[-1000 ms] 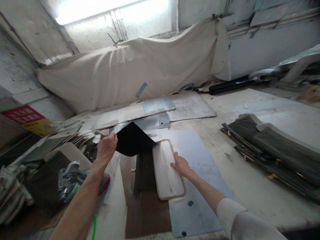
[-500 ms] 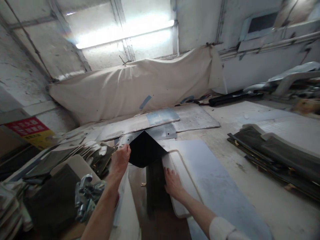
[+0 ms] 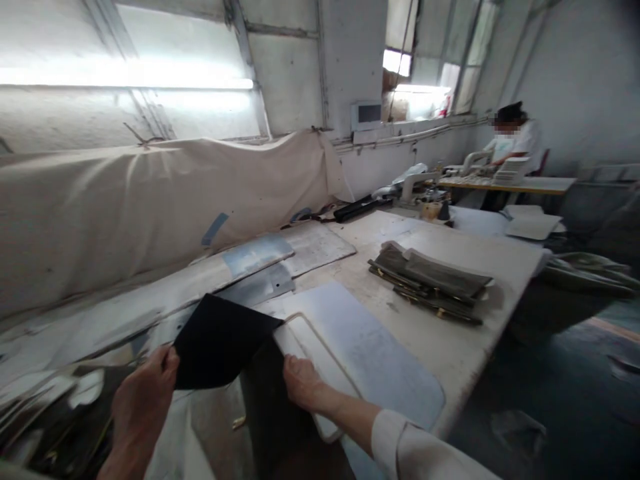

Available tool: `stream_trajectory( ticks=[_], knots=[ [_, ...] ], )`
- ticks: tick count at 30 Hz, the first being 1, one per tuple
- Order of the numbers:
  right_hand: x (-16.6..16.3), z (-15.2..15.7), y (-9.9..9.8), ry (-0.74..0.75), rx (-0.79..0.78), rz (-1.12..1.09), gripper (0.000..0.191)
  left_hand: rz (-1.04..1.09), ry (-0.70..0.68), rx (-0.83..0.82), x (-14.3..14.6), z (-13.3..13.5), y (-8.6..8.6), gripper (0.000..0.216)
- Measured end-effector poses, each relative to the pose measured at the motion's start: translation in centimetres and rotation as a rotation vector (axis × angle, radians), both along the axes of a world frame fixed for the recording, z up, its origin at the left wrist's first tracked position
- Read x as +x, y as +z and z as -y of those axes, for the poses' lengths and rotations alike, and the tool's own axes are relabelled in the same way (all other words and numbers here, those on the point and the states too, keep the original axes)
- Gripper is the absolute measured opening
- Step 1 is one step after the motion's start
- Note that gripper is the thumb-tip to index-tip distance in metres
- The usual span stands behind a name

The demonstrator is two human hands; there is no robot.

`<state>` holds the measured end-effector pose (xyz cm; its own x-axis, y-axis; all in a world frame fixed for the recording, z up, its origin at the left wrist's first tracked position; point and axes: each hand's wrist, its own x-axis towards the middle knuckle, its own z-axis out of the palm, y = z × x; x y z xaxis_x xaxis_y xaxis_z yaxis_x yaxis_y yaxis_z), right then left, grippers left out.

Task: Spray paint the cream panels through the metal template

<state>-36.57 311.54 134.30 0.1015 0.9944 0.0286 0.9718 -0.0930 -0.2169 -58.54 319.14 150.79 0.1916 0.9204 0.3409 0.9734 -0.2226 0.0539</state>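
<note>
Two hands at work: left hand point(image 3: 143, 400) fingers pinched on the black sheet point(image 3: 220, 341); right hand point(image 3: 303, 383) pressed open on the pale panel point(image 3: 320, 353), best kept flat.

The black sheet point(image 3: 220, 341) pinched in my left hand point(image 3: 145, 400) looks matt, thin and pliable, like cloth or leatherette. Under my right hand point(image 3: 303, 385) the pale panel point(image 3: 320, 360) seems smooth and padded. The worktable point(image 3: 450, 347) is rough, stained white; a beige cloth point(image 3: 150, 200) hangs creased behind.
</note>
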Motion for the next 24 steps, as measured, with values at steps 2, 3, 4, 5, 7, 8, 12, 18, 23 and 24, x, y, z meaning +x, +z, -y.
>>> stream_trajectory(
  ticks=[2,3,4,5,7,8,12,18,23,24],
  knots=[
    [-1.1,-0.6,-0.6,-0.014,-0.003,-0.017,0.03,-0.035,0.093,-0.003,-0.3,0.9,0.6,0.039],
    [-1.7,-1.0,-0.9,-0.013,-0.015,-0.027,0.028,-0.047,0.135,-0.005,-0.6,1.2,0.9,0.038],
    [-2.3,-1.4,-1.2,0.0,-0.027,-0.038,0.026,-0.044,0.153,-0.002,-1.0,1.3,1.1,0.036],
    [-2.7,-1.8,-1.5,0.021,-0.034,-0.05,0.024,-0.044,0.158,0.0,-1.5,1.4,1.3,0.035],
    [-3.1,-2.2,-1.9,0.065,-0.035,-0.07,0.023,-0.028,0.181,0.01,-2.6,1.3,1.5,0.034],
    [-2.9,-2.2,-2.1,0.077,-0.03,-0.079,0.022,-0.02,0.192,0.013,-3.1,1.3,1.5,0.034],
    [-0.8,-1.9,-2.8,0.034,-0.012,-0.117,0.022,0.017,0.22,0.019,-4.0,2.0,1.7,0.035],
    [3.6,-2.7,-4.6,-0.075,-0.01,-0.172,0.022,0.168,0.104,-0.007,-3.1,6.2,-1.4,0.032],
    [5.5,-3.7,-5.4,-0.071,0.0,-0.211,0.02,0.217,-0.431,0.152,-2.4,11.8,-9.9,0.027],
    [5.4,-3.7,-5.4,-0.073,0.008,-0.216,0.02,0.219,-0.517,0.201,-2.1,12.7,-11.8,0.027]
  ],
)
